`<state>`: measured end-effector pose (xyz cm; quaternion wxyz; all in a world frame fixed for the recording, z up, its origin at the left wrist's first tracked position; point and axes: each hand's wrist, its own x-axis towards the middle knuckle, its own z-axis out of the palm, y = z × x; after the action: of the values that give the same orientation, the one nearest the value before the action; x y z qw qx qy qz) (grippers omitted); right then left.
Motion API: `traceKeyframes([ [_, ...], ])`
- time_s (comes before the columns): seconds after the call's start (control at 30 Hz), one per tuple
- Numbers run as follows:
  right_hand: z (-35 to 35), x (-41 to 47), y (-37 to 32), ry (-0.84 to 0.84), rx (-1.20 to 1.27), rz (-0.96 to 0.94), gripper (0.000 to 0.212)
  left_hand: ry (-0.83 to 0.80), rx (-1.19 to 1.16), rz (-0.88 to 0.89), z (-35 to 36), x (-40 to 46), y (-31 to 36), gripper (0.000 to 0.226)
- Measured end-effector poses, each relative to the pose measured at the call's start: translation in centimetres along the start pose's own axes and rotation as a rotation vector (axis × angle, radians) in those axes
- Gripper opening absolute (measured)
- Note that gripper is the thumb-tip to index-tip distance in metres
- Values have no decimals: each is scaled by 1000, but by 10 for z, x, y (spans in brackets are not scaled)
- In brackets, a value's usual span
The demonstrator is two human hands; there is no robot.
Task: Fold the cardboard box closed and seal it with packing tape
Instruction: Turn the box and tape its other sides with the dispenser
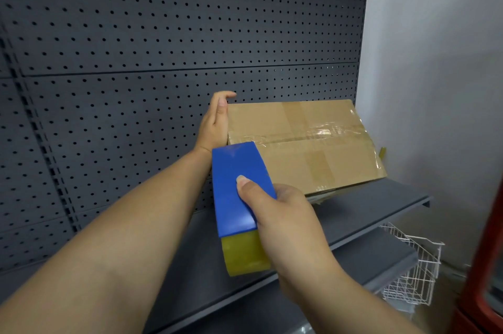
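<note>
A brown cardboard box (304, 143) lies on a dark grey shelf (381, 213) with its flaps folded shut. Clear tape runs along its middle seam, wrinkled toward the right end. My left hand (216, 121) presses flat against the box's left side, fingers straight and pointing up. My right hand (283, 222) grips a blue tape dispenser (239, 186) holding a yellowish tape roll (245, 254). My thumb lies on the blue cover. The dispenser's front edge sits at the box's near left corner, at the seam's left end.
A dark pegboard wall (163, 34) stands behind the shelf. A second grey shelf (389, 249) sits lower, with a white wire basket (413, 271) at its right. A pale wall (435, 88) is on the right, and a red object (484, 279) fills the lower right corner.
</note>
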<state>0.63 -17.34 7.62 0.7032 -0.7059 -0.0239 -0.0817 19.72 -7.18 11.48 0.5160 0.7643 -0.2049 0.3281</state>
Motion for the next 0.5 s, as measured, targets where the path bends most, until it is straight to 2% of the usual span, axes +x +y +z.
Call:
traceKeyframes([
  [0.1, 0, -1, 0, 7, -15, -8, 47, -47, 34, -37, -2, -3, 4, 42],
  [0.2, -1, -2, 0, 18, -14, -4, 49, -194, 35, -113, -8, 1, 10, 50],
  [0.3, -2, -3, 1, 12, -9, -12, 50, -287, -24, -280, -14, 6, 24, 62],
  [0.4, -2, -3, 1, 24, -20, -19, 52, -391, 137, -374, -17, 6, 39, 63],
  [0.5, -1, -3, 2, 29, -38, -29, 53, -357, 239, -395, -14, 5, 41, 65],
])
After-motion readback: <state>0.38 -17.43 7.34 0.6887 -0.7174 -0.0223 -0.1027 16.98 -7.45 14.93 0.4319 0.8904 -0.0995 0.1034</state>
